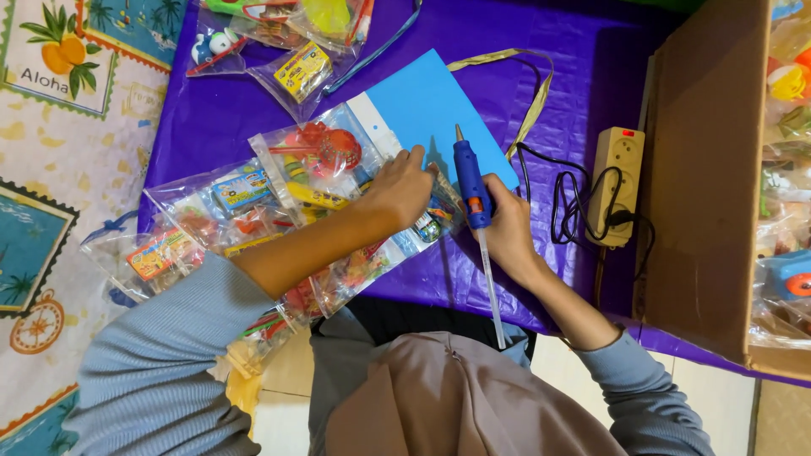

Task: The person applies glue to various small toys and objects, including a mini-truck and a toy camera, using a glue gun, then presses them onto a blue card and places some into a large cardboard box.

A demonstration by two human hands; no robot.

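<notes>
My right hand [507, 226] grips a blue hot glue gun [470, 179], nozzle pointing away from me, with a clear glue stick [492, 287] sticking out of its back. The nozzle hovers over a blue sheet of card [427, 105] lying on the purple cloth [574, 76]. My left hand [404, 186] presses flat on a clear plastic bag of small colourful toys [325, 169], its fingertips at the bag's edge where it meets the blue card. More toy bags [224, 207] overlap beneath my left forearm.
A beige power strip [618, 181] with a black cable [574, 203] lies right of the glue gun. An open cardboard box [718, 177] holding packed toys stands at the far right. Other toy bags [296, 67] lie at the back. A patterned mat [68, 169] covers the left.
</notes>
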